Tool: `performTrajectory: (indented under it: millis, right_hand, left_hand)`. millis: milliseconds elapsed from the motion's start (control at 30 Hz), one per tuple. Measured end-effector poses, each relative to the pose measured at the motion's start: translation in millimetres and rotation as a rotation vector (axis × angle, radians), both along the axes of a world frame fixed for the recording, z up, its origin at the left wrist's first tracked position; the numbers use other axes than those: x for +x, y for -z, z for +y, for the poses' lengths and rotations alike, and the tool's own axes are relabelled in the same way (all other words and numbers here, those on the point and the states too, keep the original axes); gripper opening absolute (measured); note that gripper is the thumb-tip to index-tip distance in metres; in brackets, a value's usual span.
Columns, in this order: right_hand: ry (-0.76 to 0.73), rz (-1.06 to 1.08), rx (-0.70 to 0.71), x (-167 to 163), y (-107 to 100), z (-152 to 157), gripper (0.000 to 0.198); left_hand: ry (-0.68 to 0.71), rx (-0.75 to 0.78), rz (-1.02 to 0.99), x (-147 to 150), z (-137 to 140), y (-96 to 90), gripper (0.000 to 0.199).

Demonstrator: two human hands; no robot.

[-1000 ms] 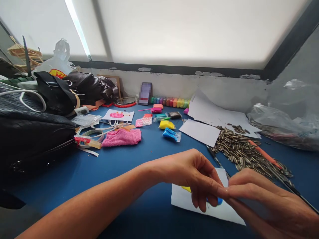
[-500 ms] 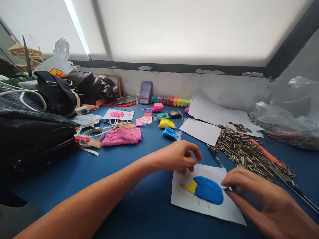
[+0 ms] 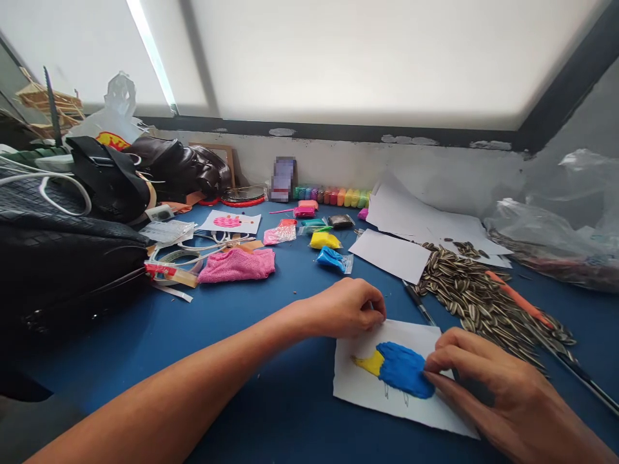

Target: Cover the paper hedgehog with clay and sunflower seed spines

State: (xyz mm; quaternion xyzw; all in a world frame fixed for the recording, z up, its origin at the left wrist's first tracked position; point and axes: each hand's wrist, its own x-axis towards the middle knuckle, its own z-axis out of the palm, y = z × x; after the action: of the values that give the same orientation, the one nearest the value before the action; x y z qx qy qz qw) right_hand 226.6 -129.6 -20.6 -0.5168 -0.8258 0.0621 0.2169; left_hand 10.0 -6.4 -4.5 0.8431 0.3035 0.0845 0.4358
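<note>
Right hand [image 3: 503,386] moved to right edge of blue clay [image 3: 403,368]; pinched closed, contents unclear.

Your left hand [image 3: 352,306] is bare, as is your left forearm [image 3: 193,380], smooth in outline, broad at the near left and narrowing toward the wrist [image 3: 305,317]. Your right hand [image 3: 512,386], near right, is bare too, with slim fingers [image 3: 461,359].

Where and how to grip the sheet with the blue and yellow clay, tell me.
Probably pinch the sheet by its near left corner, coming from the left: it is thin, that corner is bare, the yellow clay stops short of it, and the right hand is at the blue clay.
</note>
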Motion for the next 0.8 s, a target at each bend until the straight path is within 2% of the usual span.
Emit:
performTrajectory:
  millis: [233,400,633,800]
  right_hand:
    - [-0.03,-0.045,0.097,-6,0,0,0.014]
    - [-0.067,-0.106,0.121,-5,-6,-4,0.013]
    - [-0.072,-0.189,0.117,0,0,-9,0.019]
    - [-0.113,-0.267,0.261,1,6,-9,0.021]
  left_hand:
    - [0.01,0.015,0.0,1,0,0.3,0.02]
    - [0.018,0.022,0.011,0,0,0.5,0.02]
    - [0.029,0.051,0.018,0,0,-0.4,0.022]
    - [0.033,0.075,0.024,1,0,-0.2,0.022]
